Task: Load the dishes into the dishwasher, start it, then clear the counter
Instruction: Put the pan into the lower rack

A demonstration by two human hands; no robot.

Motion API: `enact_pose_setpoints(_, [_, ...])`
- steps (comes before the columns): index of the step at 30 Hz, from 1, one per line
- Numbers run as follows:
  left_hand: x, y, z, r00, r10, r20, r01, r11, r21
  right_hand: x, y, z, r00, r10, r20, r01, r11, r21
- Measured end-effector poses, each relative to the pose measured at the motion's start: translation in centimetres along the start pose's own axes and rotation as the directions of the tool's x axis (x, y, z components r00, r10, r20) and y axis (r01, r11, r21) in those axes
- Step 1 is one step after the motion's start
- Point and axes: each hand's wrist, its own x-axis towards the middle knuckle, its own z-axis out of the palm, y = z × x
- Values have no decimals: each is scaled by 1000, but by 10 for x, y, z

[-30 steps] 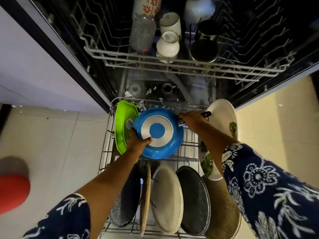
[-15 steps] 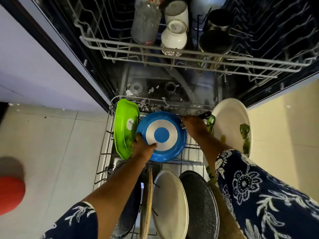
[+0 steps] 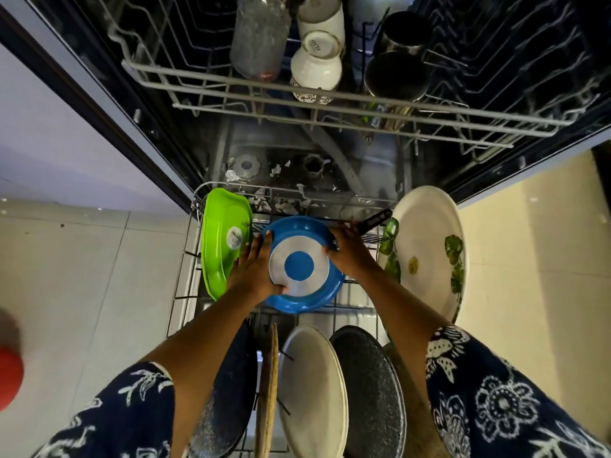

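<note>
Gripped from both sides, base up and tilted on edge: a round blue frying pan (image 3: 299, 266) with a silver disc on its underside, over the far middle of the dishwasher's pulled-out grey wire lower rack (image 3: 195, 206). On the pan's left rim, left hand (image 3: 253, 272), fingers curled behind the edge, thumb pressed on the base. On the right rim, at the root of the black handle (image 3: 375, 219), right hand (image 3: 350, 256), fingers hooked over the edge. Changed from a second ago: right hand off the handle and onto the rim; pan in much the same place. Probably being settled between the tines, not yet released, so loading unfinished, with starting the machine and clearing the tabletop still ahead. Just left, near the left hand, a bright green plastic plate (image 3: 224, 242) on edge. Just right, a large white plate with green leaves (image 3: 426, 246), close to the jutting handle and likely to foul it. Nearer, also on edge: thin wooden board (image 3: 267, 391), cream plate (image 3: 310, 385), dark speckled plate (image 3: 367, 391). Above, upper wire rack (image 3: 330, 107) with a clear glass (image 3: 259, 34), white cups (image 3: 315, 66) and steel tumblers (image 3: 395, 76). Far left on the floor, something red (image 3: 10, 378), blurred.
</note>
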Motion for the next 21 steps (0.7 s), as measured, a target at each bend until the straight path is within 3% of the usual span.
enact_pose_setpoints(5, [-7, -1, 10, 999, 28, -17, -27, 997, 70, -5, 3, 0, 999, 8, 52, 2, 982, -190])
enact_pose_setpoints(10, [-8, 3, 8, 1000, -1, 21, -2, 990, 140, -6, -8, -1, 986, 117, 121, -73, 944, -322])
enact_pose_setpoints(14, [-11, 9, 2, 998, -41, 45, 31, 978, 206, -13, -21, 0, 989, 142, 50, -112, 913, -392])
enact_pose_setpoints(17, [-22, 13, -10, 1000, 12, 5, -13, 978, 206, -33, -37, -2, 993, 105, -57, -117, 947, -299])
enact_pose_setpoints(21, [-75, 16, -23, 992, 86, -90, -80, 994, 69, -94, -52, 0, 988, 44, -145, -59, 993, -105])
